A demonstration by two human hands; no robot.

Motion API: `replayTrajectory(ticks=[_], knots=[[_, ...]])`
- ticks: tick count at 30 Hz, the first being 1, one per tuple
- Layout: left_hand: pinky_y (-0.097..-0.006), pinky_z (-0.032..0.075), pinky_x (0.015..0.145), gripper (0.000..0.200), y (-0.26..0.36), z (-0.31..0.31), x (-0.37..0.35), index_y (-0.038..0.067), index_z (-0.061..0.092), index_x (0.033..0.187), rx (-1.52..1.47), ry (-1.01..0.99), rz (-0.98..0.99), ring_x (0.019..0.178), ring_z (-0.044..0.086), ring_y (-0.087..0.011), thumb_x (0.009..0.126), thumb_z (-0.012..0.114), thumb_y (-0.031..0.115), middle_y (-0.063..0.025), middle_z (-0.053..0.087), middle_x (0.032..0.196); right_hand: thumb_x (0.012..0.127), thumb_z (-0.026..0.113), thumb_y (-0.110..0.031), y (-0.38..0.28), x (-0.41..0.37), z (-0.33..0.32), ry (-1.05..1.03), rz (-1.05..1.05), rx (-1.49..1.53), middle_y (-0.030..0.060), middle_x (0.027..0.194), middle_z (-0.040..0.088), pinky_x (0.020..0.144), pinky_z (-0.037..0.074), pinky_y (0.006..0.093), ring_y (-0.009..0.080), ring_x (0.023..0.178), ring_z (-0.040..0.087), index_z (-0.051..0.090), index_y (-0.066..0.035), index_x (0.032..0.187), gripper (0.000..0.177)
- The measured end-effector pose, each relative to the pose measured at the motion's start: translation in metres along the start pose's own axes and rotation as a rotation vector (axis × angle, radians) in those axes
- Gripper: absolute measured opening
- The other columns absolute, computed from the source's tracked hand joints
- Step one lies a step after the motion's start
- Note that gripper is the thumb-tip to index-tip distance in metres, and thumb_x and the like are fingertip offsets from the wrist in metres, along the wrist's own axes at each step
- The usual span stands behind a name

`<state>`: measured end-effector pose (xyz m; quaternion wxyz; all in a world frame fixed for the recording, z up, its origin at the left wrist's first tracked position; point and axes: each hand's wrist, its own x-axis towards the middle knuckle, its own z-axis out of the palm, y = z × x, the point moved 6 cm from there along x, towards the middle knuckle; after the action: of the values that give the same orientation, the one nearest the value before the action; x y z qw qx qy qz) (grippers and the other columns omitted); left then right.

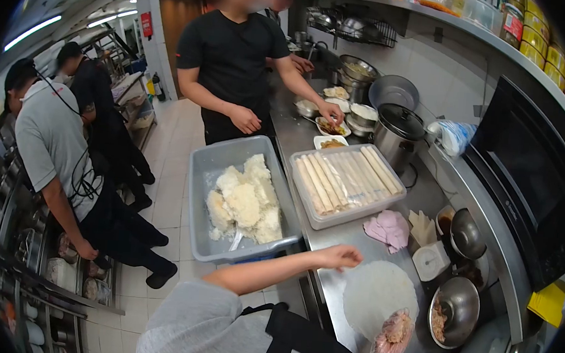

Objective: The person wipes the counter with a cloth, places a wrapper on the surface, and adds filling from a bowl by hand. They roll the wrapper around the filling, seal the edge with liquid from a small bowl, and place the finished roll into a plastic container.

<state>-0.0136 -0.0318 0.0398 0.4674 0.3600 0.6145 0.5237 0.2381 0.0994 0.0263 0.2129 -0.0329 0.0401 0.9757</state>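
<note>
A thin, round, whitish sheet (pixel 379 297) lies flat on the steel counter. Above its upper left edge is my left hand (pixel 340 257), its fingers curled together; whether anything is between them is too small to tell. My right hand (pixel 390 341), in a clear plastic glove, holds a lump of pinkish minced filling (pixel 396 328) at the sheet's lower right edge. Beside it on the right, a steel bowl (pixel 463 310) contains more of this filling. A pink cloth (pixel 388 230) lies just beyond the sheet.
A plastic box of long pale rolls (pixel 315 219) sits farther back. Left of the counter is a grey tub (pixel 199 203) of white shredded food. A small scale (pixel 430 261) and bowls line the right side. A person in black (pixel 238 60) stands across, reaching toward small dishes.
</note>
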Motion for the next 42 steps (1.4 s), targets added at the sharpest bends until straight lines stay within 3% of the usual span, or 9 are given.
replayTrajectory(ticks=[9,15,22,25,30,34,36,39,42], knots=[[-0.0293,0.047,0.087,0.030,-0.063,-0.065,-0.112,0.014,0.052,0.123,-0.253,0.333,-0.161,0.107,0.054,-0.0085,0.095,0.055,0.025,0.0007,0.056,0.122,0.097,0.049,-0.031,0.002,0.043,-0.028,-0.086,0.130,0.049,0.0169,0.126,0.054,0.080,0.054,0.0419,0.0302,0.104,0.057,0.042,-0.008,0.137,0.047],[-0.0273,0.047,0.085,0.030,-0.038,-0.073,-0.104,0.013,0.052,0.122,-0.250,0.347,-0.080,0.106,0.054,-0.0073,0.094,0.057,0.022,0.0029,0.057,0.115,0.097,0.043,-0.038,0.038,0.059,0.045,0.084,-0.008,-0.312,0.0177,0.142,0.041,0.101,0.038,0.0547,0.0324,0.129,0.042,0.034,-0.006,0.142,0.056],[-0.0282,0.047,0.085,0.031,-0.031,-0.067,-0.095,0.011,0.051,0.123,-0.217,0.275,-0.041,0.107,0.054,-0.0084,0.094,0.055,0.024,0.0012,0.057,0.118,0.093,0.050,-0.045,-0.015,0.083,-0.004,-0.016,-0.141,-0.196,0.0196,0.145,0.035,0.097,0.044,0.0521,0.0368,0.126,0.045,0.033,-0.005,0.143,0.066],[-0.0283,0.047,0.085,0.031,-0.036,-0.067,-0.097,0.011,0.051,0.123,-0.218,0.258,-0.061,0.108,0.053,-0.0087,0.095,0.053,0.026,0.0005,0.056,0.121,0.091,0.054,-0.044,0.002,0.077,-0.006,-0.181,0.181,0.018,0.0206,0.141,0.040,0.095,0.047,0.0494,0.0346,0.124,0.047,0.036,-0.003,0.140,0.066],[-0.0284,0.046,0.086,0.030,-0.031,-0.063,-0.099,0.012,0.052,0.123,-0.206,0.245,-0.102,0.108,0.053,-0.0089,0.096,0.052,0.026,0.0002,0.056,0.122,0.090,0.054,-0.048,-0.006,0.085,-0.053,0.202,-0.021,0.054,0.0207,0.138,0.044,0.097,0.045,0.0501,0.0342,0.120,0.050,0.039,-0.002,0.138,0.067],[-0.0284,0.046,0.087,0.031,-0.026,-0.059,-0.092,0.012,0.052,0.122,-0.199,0.223,-0.088,0.109,0.053,-0.0091,0.095,0.055,0.026,0.0001,0.056,0.122,0.093,0.052,-0.044,-0.007,0.079,-0.011,0.253,-0.206,-0.081,0.0207,0.139,0.044,0.102,0.040,0.0514,0.0350,0.123,0.047,0.037,-0.002,0.139,0.064],[-0.0284,0.046,0.087,0.031,-0.026,-0.056,-0.089,0.012,0.052,0.122,-0.197,0.213,-0.091,0.109,0.053,-0.0091,0.094,0.056,0.025,0.0001,0.056,0.121,0.095,0.048,-0.041,0.003,0.075,0.038,-0.377,-0.022,-0.301,0.0208,0.142,0.041,0.106,0.035,0.0514,0.0333,0.128,0.044,0.032,-0.003,0.142,0.062],[-0.0284,0.046,0.087,0.032,-0.026,-0.051,-0.086,0.011,0.052,0.122,-0.218,0.181,-0.086,0.108,0.053,-0.0093,0.093,0.058,0.025,0.0001,0.056,0.122,0.097,0.043,-0.039,-0.014,0.060,0.049,-0.283,-0.402,-0.450,0.0173,0.147,0.035,0.103,0.039,0.0479,0.0324,0.127,0.045,0.024,-0.004,0.146,0.063],[-0.0284,0.046,0.087,0.032,-0.030,-0.045,-0.083,0.011,0.053,0.122,-0.198,0.154,-0.108,0.108,0.053,-0.0094,0.093,0.058,0.025,0.0001,0.056,0.121,0.099,0.034,-0.042,-0.039,0.065,-0.014,-0.316,-0.069,-0.112,0.0113,0.150,0.033,0.099,0.043,0.0478,0.0327,0.125,0.047,0.019,-0.007,0.149,0.062]])
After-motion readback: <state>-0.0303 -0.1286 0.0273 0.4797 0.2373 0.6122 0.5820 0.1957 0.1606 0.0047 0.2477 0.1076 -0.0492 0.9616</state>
